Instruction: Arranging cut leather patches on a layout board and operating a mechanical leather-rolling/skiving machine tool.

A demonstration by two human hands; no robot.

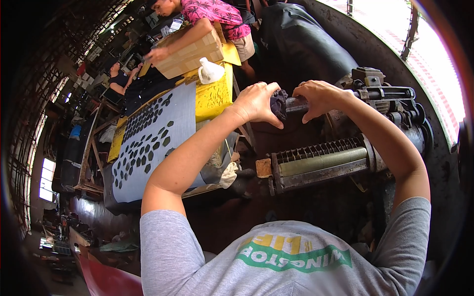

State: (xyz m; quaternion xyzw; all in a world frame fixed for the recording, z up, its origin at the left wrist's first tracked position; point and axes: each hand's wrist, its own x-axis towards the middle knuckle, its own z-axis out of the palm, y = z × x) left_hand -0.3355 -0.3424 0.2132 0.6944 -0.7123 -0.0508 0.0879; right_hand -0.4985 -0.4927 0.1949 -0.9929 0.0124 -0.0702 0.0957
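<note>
Good handling here likely calls for an even pinch on the dark, crumpled cloth wad (279, 104), its loose folds gathered in, with both wrists level and the fingers well away from the black metal gear wheel (420, 113) at the machine's far right. The wad sits at the near end of the grey, round metal bar (296, 104), above the olive-green roller (321, 165).

The left hand (256, 103) is bent into a half-open C, fingers over the top and thumb below, with the wad gripped between them. The right hand (321, 98) makes a wider arch facing it, fingertips above the bar and thumb beneath; whether its palm actually touches the metal is hard to tell from this angle.
</note>
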